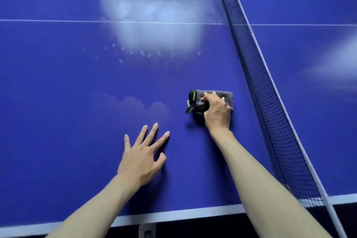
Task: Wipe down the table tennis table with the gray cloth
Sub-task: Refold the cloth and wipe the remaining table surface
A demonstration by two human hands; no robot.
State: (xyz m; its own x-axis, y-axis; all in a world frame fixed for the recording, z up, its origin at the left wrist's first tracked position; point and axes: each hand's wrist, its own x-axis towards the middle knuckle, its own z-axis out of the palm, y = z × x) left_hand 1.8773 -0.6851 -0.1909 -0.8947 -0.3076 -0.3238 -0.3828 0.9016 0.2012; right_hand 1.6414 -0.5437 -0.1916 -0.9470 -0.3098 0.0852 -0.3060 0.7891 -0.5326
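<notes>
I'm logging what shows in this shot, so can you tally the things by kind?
Bare hands: 2, the left hand spread flat, the right hand gripping the cloth
Folded gray cloth with black-and-green edging: 1
Blue table tennis table with white lines: 1
Dark mesh net with white top band: 1
Total: 5

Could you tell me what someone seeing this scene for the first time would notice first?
Probably the big whitish smear across the thin centre line on the far part of the blue table, with small droplet marks along its near edge. Next, the right hand gripping the folded gray cloth close beside the net, while the left hand rests spread open on the surface nearer the white edge.
</notes>
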